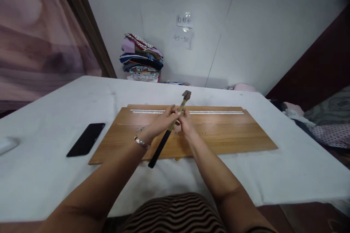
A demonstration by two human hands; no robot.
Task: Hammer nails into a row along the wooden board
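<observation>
A hammer (161, 149) with a black grip and a metal head slants over the wooden board (229, 134), its head pointing away from me. My left hand (165, 120), a silver bracelet on its wrist, is closed round the middle of the shaft. From the other side my right hand (186, 122) meets it there, fingers curled against the shaft. Overlapping fingers hide part of the hold, and whether a nail is between them cannot be seen. A few loose nails (140, 129) lie on the board left of my hands. Small dark dots mark the wood near my right hand.
Two white measuring strips (216, 112) run along the board's far side. A black phone (86, 139) lies left of the board on the white-covered table (46, 116). Folded clothes (142, 58) are stacked by the wall at the back. More cloth (330, 134) is heaped beyond the right edge.
</observation>
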